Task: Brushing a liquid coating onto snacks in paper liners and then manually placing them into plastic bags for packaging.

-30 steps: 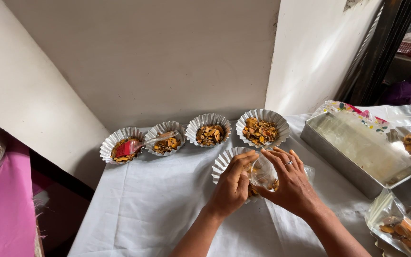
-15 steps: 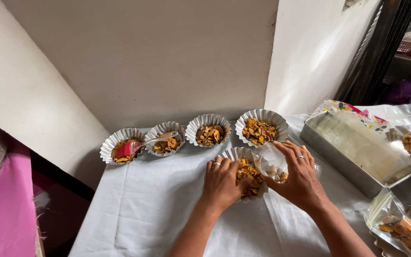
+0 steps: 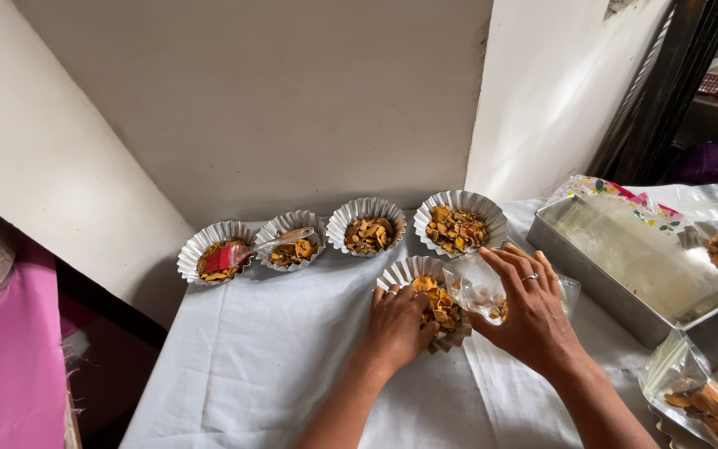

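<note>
Lowered onto the cloth point(image 3: 276, 366), the cup point(image 3: 425, 291) sits steadied by the left hand point(image 3: 398, 326) gripping its rim — the right hand point(image 3: 529, 312) clutches a bag point(image 3: 477, 284).

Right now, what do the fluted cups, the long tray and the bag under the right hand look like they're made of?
Fluted cups: likely thin foil or foil-faced paper, pleated, silvery. Tray: metal, dull brushed sheen. Bag: thin clear plastic, glossy, crinkled, see-through.

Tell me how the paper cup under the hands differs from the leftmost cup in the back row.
The cup under the hands sits alone at the front, with the left hand on it; the leftmost cup stands untouched in the row. The leftmost cup holds a red brush; the front one doesn't. Both are fluted white cups of orange-brown chips.
</note>
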